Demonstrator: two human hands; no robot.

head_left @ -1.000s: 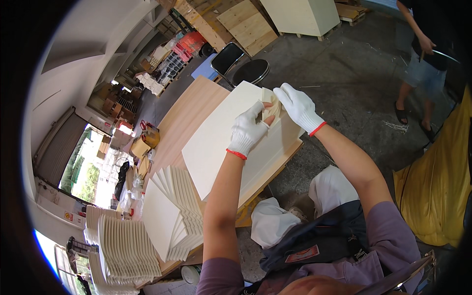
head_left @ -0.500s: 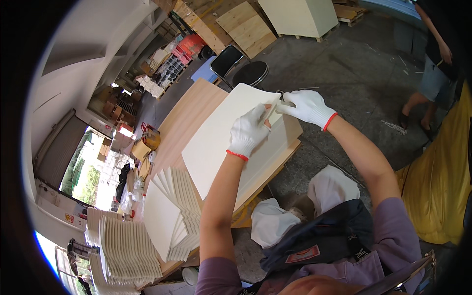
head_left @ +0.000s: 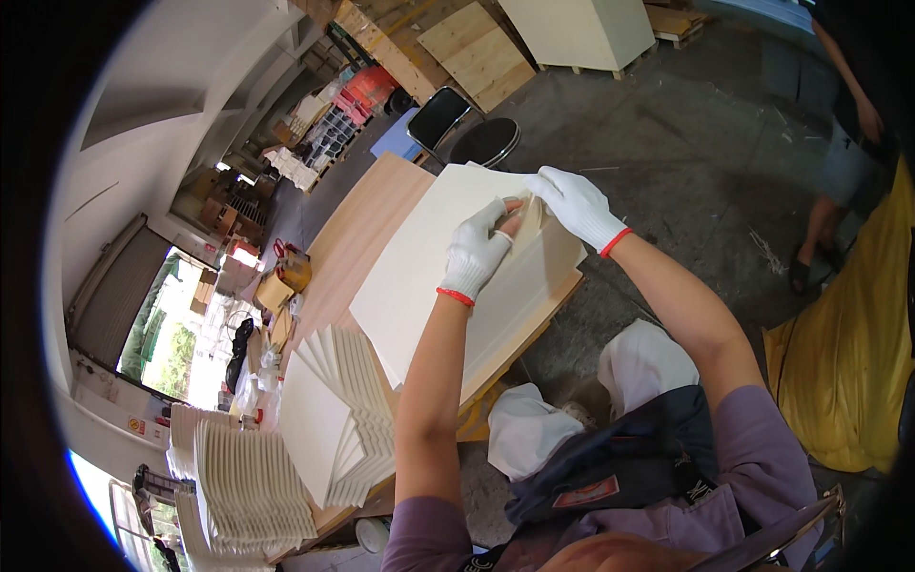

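Note:
A large cream sheet (head_left: 415, 262), apparently paper or thin board, lies on top of a stack of like sheets on the wooden table. My left hand (head_left: 477, 250), in a white knit glove with bare thumb and fingertip showing, is closed at the sheet's right-hand edge. At the far right corner, my right hand (head_left: 577, 208), also gloved, bends its fingers down over the edge. A narrow, lifted tan-looking fold or strip (head_left: 530, 225) shows between the hands; its exact form is unclear. The right fingertips are partly hidden.
Fanned cream pieces (head_left: 319, 410) and tall wavy stacks (head_left: 250, 481) cover the table's near left. A black chair (head_left: 484, 143) stands beyond the table. A person (head_left: 839, 162) stands at the right, near a yellow cover (head_left: 843, 353). Tools and a bin (head_left: 294, 272) sit along the left edge.
My right hand has shifted left and closer to my left hand, its fingers now over the sheet's corner. My left hand has turned slightly. The person at the right has moved.

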